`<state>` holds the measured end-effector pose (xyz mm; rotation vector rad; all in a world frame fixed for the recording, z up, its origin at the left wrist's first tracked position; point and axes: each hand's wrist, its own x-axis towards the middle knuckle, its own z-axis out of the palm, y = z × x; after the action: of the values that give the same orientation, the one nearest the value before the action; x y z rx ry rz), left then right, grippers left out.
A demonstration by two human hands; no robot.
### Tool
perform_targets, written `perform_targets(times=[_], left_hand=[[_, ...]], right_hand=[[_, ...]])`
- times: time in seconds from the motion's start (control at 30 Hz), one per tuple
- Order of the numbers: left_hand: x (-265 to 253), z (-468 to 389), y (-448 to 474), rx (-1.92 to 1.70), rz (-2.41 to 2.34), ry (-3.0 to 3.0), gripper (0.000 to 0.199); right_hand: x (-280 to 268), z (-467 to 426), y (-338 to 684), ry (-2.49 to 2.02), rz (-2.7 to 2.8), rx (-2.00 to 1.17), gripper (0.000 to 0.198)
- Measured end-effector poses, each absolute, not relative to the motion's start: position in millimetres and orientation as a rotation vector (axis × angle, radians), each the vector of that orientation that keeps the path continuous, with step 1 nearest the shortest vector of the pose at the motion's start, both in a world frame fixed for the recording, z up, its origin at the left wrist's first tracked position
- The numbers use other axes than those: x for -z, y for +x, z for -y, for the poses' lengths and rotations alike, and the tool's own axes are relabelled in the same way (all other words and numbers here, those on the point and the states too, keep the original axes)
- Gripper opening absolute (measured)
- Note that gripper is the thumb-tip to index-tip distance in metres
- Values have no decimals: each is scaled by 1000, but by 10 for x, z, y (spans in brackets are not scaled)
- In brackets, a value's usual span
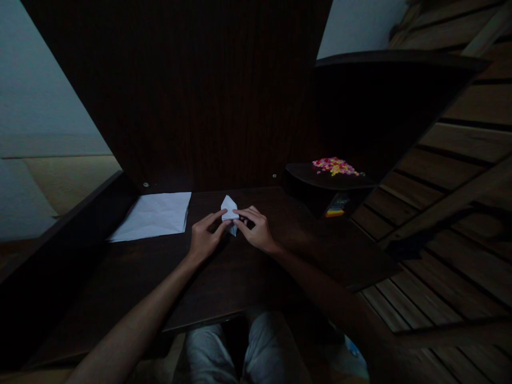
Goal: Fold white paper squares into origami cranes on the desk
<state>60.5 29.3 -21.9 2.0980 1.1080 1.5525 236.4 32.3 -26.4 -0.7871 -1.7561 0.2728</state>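
A small folded white paper (229,205) is held over the middle of the dark desk, its pointed top facing away from me. My left hand (205,234) pinches its left edge between thumb and fingers. On the opposite edge, my right hand (256,229) pinches it the same way. Both thumbs meet near the lower fold, and another paper point hangs below between them. The fingers hide part of the paper's sides and underside.
White paper sheets (156,216) lie at the desk's left, near a raised side panel (72,229). To the right, a small corner shelf (316,178) bears a heap of pink, red and yellow bits (335,166). Colourful items (336,208) sit under it. A tall dark back panel (192,106) rises behind.
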Motion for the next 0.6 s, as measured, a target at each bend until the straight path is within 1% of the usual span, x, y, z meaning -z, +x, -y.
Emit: perform_targets(times=[0.17, 0.43, 0.6], left_hand=[[197, -282, 592, -1658, -1034, 2307, 24], [279, -336, 559, -1692, -952, 2478, 29], [284, -323, 568, -1652, -943, 2475, 23]], right_hand=[[255, -313, 2355, -714, 1781, -150, 22], [298, -340, 2358, -694, 1788, -45, 21], [294, -328, 2357, -759, 1775, -23, 17]])
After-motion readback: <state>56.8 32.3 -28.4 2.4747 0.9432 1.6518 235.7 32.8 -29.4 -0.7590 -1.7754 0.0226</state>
